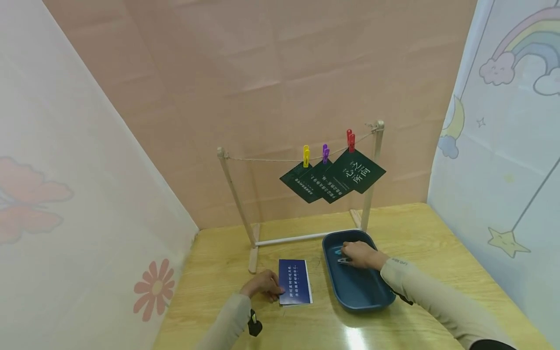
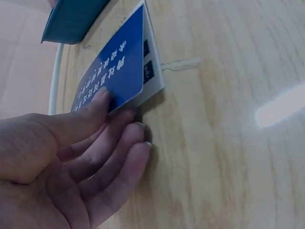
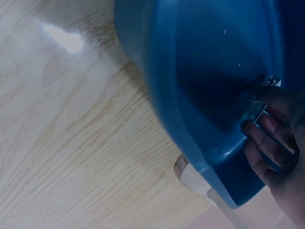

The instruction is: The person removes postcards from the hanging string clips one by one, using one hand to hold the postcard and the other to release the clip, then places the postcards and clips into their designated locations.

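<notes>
A folded blue card [image 1: 294, 282] with white writing lies on the table. My left hand [image 1: 265, 285] pinches its edge, thumb [image 2: 101, 99] on top and fingers underneath; its layers stand slightly apart. My right hand [image 1: 360, 254] reaches into the dark blue basin [image 1: 359, 307], fingers bent. A light-blue clothespin [image 3: 256, 110] is between its thumb and fingers, and a grey clothespin [image 3: 272, 81] lies by the thumb. Shadow hides whether the fingers grip the light-blue one. Dark green cards [image 1: 302, 183] hang from a cord by yellow [image 1: 306, 156], purple [image 1: 325, 154] and red [image 1: 351, 141] clothespins.
The cord [image 1: 262, 160] runs between two wooden posts [image 1: 236, 199] behind the basin and blue card. A white bar [image 1: 290, 239] joins the posts low down. Curtain-like walls [image 1: 284, 73] surround the wooden table [image 1: 210, 291] at the back and sides.
</notes>
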{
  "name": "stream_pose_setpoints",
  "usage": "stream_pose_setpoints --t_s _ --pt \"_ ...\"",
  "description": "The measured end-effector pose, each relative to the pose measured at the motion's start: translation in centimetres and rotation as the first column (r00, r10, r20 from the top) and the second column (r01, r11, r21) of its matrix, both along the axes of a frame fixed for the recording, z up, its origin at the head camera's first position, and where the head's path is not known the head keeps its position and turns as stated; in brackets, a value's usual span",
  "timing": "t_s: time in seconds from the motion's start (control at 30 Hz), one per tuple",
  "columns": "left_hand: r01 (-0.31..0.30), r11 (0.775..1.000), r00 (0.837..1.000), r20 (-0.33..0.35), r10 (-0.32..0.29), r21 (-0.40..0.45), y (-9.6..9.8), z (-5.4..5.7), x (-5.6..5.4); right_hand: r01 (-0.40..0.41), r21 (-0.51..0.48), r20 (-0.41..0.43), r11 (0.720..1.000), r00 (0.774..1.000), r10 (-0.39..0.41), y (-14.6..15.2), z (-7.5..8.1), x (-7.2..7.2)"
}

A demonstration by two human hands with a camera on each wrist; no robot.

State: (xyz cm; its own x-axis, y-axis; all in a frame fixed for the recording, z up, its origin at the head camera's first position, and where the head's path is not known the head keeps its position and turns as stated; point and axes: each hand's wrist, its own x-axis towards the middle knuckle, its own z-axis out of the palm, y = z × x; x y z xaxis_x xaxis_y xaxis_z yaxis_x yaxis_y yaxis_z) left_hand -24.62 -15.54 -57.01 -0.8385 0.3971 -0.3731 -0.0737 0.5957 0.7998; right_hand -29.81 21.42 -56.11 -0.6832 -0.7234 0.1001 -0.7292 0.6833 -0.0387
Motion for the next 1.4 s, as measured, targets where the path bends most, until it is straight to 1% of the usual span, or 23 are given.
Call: stream_pose_setpoints --t_s 0.1,0.2,0.3,0.4,0.53,0.7,0.8,0.93,1.07,1.2,1.33,1.4 --pt "0.023 1.000 1.000 -0.003 -0.023 -0.006 -0.1 -0.4 0.2 0.007 0.014 -0.006 1.000 1.000 -0.007 -0.2 -0.3 0.1" --pt "0.030 1.000 1.000 -0.003 -0.030 0.001 -0.2 -0.6 0.3 0.013 0.016 -0.006 1.000 1.000 -0.013 -0.3 -0.6 0.2" --pt "0.028 1.000 1.000 0.001 -0.028 0.012 -0.3 -0.5 0.3 0.023 0.016 -0.001 1.000 1.000 -0.023 -0.3 -0.7 0.3" --pt "0.019 1.000 1.000 -0.009 -0.019 0.018 -0.3 -0.6 0.3 0.025 0.008 -0.005 1.000 1.000 -0.025 -0.3 -0.7 0.1" --pt "0.005 1.000 1.000 -0.018 -0.004 0.028 -0.3 -0.9 0.4 0.010 -0.023 -0.024 1.000 1.000 -0.011 -0.3 -1.1 0.0" --pt "-0.005 0.999 1.000 -0.028 0.006 0.043 -0.3 -1.0 0.5 0.026 -0.072 0.040 0.997 0.999 -0.023 -0.5 -1.1 0.2" --pt "-0.018 0.998 1.000 -0.023 0.019 0.064 -0.2 -1.1 0.6 0.040 -0.091 0.071 0.995 0.997 -0.033 -0.7 -1.0 0.4" --pt "-0.041 0.995 0.999 -0.019 0.043 0.093 -0.1 -1.2 0.7 0.062 -0.081 0.076 0.995 0.996 -0.056 -1.0 -1.3 0.2" --pt "-0.053 0.993 0.998 -0.031 0.056 0.108 -0.1 -1.4 0.7 0.081 -0.073 0.071 0.994 0.995 -0.076 -1.1 -1.5 0.1" --pt "-0.043 0.993 0.998 -0.046 0.048 0.113 -0.2 -1.5 0.6 0.085 -0.076 0.067 0.994 0.995 -0.080 -1.0 -1.6 0.2" --pt "-0.026 0.995 0.998 -0.063 0.032 0.099 -0.3 -1.6 0.6 0.084 -0.078 0.077 0.993 0.994 -0.078 -1.0 -1.6 0.3" --pt "-0.026 0.995 0.998 -0.060 0.032 0.094 -0.2 -1.6 0.6 0.081 -0.073 0.072 0.994 0.995 -0.076 -0.9 -1.5 0.4"
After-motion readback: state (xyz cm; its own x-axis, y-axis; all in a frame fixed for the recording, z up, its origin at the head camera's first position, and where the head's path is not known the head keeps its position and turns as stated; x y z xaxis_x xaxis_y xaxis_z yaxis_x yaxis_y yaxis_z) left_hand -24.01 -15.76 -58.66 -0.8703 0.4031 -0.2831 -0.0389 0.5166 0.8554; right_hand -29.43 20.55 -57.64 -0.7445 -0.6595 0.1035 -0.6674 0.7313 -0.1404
